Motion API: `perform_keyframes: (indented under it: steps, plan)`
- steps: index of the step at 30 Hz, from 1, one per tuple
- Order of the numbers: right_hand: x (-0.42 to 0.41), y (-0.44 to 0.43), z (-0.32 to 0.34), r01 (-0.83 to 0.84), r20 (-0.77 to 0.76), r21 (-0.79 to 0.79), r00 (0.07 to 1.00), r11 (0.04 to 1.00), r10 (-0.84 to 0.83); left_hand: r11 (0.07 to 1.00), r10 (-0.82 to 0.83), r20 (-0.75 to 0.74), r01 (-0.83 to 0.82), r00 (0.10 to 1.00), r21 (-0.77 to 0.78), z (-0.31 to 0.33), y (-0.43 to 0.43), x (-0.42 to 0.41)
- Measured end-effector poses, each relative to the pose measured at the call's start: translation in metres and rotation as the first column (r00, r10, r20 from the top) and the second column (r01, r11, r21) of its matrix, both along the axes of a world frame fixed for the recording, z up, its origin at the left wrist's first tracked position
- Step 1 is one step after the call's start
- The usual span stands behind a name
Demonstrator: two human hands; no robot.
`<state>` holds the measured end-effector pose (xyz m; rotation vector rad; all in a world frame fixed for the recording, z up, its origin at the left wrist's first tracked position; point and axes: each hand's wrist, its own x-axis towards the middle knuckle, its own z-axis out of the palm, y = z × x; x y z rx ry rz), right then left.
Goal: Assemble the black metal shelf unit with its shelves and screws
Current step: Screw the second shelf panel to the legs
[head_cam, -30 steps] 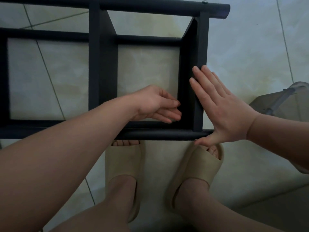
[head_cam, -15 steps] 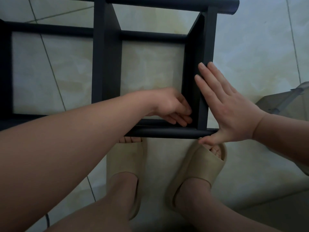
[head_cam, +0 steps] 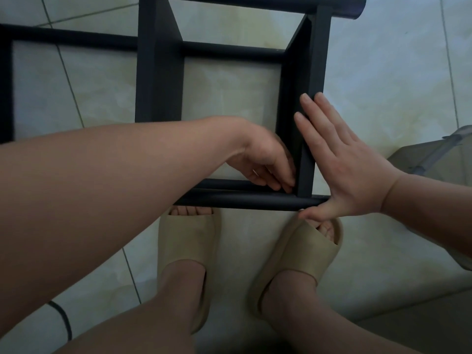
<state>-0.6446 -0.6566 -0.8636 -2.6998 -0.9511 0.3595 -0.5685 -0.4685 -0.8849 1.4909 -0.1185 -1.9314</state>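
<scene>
Closest to the camera are the person's two feet in beige slides, left slide (head_cam: 186,241) and right slide (head_cam: 306,251), standing on pale floor tiles (head_cam: 383,77). A black cable (head_cam: 61,318) curls over the floor at bottom left.

The black shelf unit (head_cam: 158,72) sits on the tiles right in front of the toes, and its near tube (head_cam: 242,200) runs across just above both slides.

The left hand (head_cam: 265,159) reaches inside the frame. Its fingers are curled down into the inner corner where the right-hand shelf panel (head_cam: 314,60) meets the near tube. Honestly I can't tell if it's pinching anything, since the fingertips are buried in that dark corner.

The right hand (head_cam: 342,164) is spread flat with the fingers straight, pressed against the outer side of that same panel. Its thumb is hooked along the underside of the near tube, so it's bracing rather than gripping anything.

Further out, another shelf panel stands parallel to the first. Thin rails (head_cam: 76,38) run off to the left, and the far tube (head_cam: 339,8) caps the top. At the right edge there's a greyish see-through thing (head_cam: 434,154) that I can't make out.
</scene>
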Motion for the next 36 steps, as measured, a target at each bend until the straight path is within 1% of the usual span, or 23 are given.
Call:
perform_keyframes:
  steps: [4,9,13,19,23,28,36]
  plan:
    - [0.000,0.001,-0.001,0.003,0.002,0.006,1.000,1.000,-0.003,0.999,0.036,-0.001,-0.036,0.999,0.013,-0.004,-0.004,-0.005]
    - [0.000,0.001,0.000,0.003,-0.001,0.005,1.000,1.000,-0.003,1.000,-0.008,0.020,0.008,1.000,0.007,-0.002,-0.006,-0.001]
    - [0.000,0.001,0.000,0.004,-0.007,0.004,1.000,1.000,-0.004,1.000,-0.021,-0.020,0.022,1.000,0.006,-0.002,-0.006,0.003]
    - [0.000,0.001,0.000,0.007,-0.007,-0.003,1.000,1.000,-0.007,0.999,0.020,-0.089,-0.017,0.996,0.035,-0.006,-0.006,0.000]
    - [-0.001,0.000,0.000,0.005,-0.004,-0.007,1.000,1.000,-0.005,0.999,0.015,-0.108,-0.010,0.994,0.048,-0.007,-0.005,0.000]
    - [0.000,0.001,0.001,0.010,0.007,-0.016,1.000,1.000,-0.010,0.999,0.019,-0.072,-0.015,0.997,0.047,-0.010,-0.007,-0.003]
    - [-0.002,0.000,0.003,-0.006,0.040,-0.055,0.999,0.998,0.008,0.997,0.074,-0.134,-0.069,0.988,0.043,-0.012,-0.006,-0.005]
